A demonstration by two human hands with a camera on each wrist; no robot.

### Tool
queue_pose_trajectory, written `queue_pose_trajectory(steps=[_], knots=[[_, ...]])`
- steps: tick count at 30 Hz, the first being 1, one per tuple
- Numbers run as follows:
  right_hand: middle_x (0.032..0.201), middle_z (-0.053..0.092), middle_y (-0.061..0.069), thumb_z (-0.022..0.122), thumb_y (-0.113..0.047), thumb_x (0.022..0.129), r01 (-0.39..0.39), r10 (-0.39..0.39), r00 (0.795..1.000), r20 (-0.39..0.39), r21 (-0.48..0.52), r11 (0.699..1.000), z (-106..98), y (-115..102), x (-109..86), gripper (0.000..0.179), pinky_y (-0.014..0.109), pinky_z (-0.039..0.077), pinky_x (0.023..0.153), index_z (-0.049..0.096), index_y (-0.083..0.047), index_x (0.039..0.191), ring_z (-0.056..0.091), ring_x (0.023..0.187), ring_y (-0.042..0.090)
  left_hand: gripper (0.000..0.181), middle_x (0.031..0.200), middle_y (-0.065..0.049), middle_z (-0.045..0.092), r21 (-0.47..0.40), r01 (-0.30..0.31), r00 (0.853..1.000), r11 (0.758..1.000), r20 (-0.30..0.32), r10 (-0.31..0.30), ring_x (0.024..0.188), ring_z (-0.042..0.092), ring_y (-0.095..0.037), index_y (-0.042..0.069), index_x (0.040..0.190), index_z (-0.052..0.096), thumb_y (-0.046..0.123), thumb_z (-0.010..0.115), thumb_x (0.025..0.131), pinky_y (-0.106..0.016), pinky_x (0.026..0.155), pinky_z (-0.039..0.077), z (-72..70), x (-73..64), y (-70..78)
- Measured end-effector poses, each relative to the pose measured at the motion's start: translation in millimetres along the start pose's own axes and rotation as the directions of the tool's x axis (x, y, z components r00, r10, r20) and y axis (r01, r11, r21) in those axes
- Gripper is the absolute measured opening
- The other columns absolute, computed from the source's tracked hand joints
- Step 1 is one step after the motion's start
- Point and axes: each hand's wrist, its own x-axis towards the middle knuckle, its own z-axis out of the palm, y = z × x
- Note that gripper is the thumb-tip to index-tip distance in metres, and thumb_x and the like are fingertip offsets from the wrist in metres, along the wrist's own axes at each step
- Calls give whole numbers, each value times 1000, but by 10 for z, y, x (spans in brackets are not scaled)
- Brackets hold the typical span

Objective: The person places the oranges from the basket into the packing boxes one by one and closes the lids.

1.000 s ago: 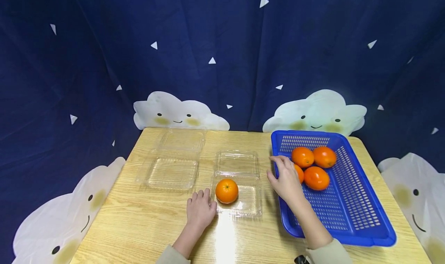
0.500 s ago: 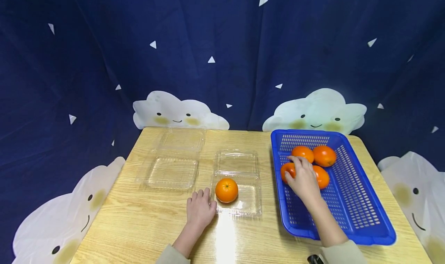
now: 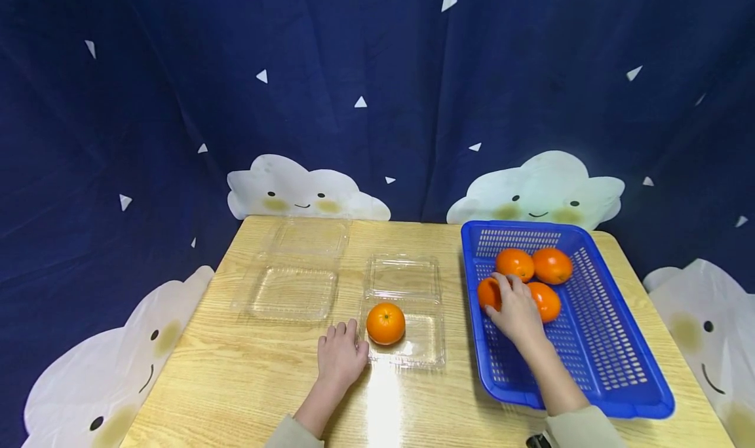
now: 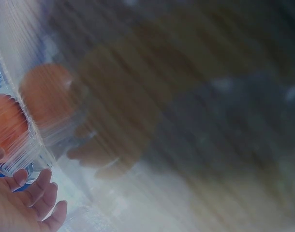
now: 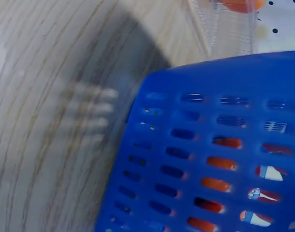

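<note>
My right hand (image 3: 518,310) is inside the blue plastic basket (image 3: 634,343), its thumb and fingers round the leftmost orange (image 3: 488,293). Three more shiny orange fruits (image 3: 552,266) lie close beside and behind it. The right wrist view shows the perforated basket wall (image 5: 225,77), which hides the hand. At the near left edge of a clear hinged clamshell box (image 3: 426,340), my left hand (image 3: 341,356) rests with loosely bent fingers. One orange (image 3: 386,323) sits in the left half of that box's base. In the left wrist view, the fingertips (image 4: 43,179) are right at the box's side.
Another open clear clamshell box (image 3: 293,294) lies on the wooden table (image 3: 248,382) to the left. A dark blue curtain (image 3: 377,61) with white clouds hangs behind the table.
The right hand has moved right and in over the basket's left rim, then settled its fingers round the leftmost orange. My left hand and the clamshell boxes stay put.
</note>
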Motion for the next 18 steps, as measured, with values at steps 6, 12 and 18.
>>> queue_pose_trajectory(steps=[6,12,18], knots=[[123,40,32,75,-9,68,6,-4,999,41,-32,999,48,1,-11,66,62,37,83,44,2,126,40,110,51,20,80,-6,50,-6,-1,1000,1000,-7,1,74,44,-25,10,89,49,27,48,77,-36,62,34,1,-6,3],[127,34,34,74,-9,69,3,1,996,93,-44,999,87,17,-19,68,63,33,88,41,2,128,34,114,52,28,85,-8,53,-12,1,1000,1000,-2,-1,77,46,-27,8,98,53,27,47,78,-38,64,35,-2,-9,4],[131,30,35,73,-9,70,10,-1,992,125,-66,998,132,40,-20,70,63,30,92,39,2,129,30,119,52,28,84,-7,53,-14,4,1000,1000,-3,-4,78,47,-27,8,98,53,27,47,78,-39,65,36,12,-5,-2]])
